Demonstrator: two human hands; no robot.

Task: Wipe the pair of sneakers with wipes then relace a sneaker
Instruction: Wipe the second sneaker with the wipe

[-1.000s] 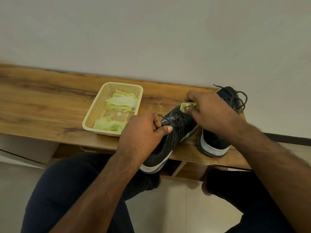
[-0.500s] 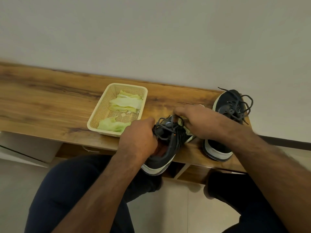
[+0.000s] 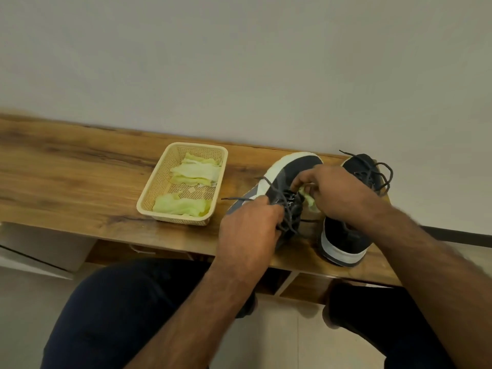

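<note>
The left hand (image 3: 249, 230) grips the near end of a dark sneaker (image 3: 288, 169) tipped on its side on the wooden bench (image 3: 80, 187), while the right hand (image 3: 335, 193) pinches a pale green wipe (image 3: 308, 199) against its laces. The second sneaker (image 3: 346, 241) stands upright just beside it, and a cream basket (image 3: 149, 198) of wipes sits left of both.

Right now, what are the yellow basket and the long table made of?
The basket looks like matte cream plastic: its walls and floor are a moulded mesh of tiny holes. The table looks like wood or a wood-print laminate, with brown grain streaks and a smooth, low-sheen top; which one, I cannot tell.
</note>
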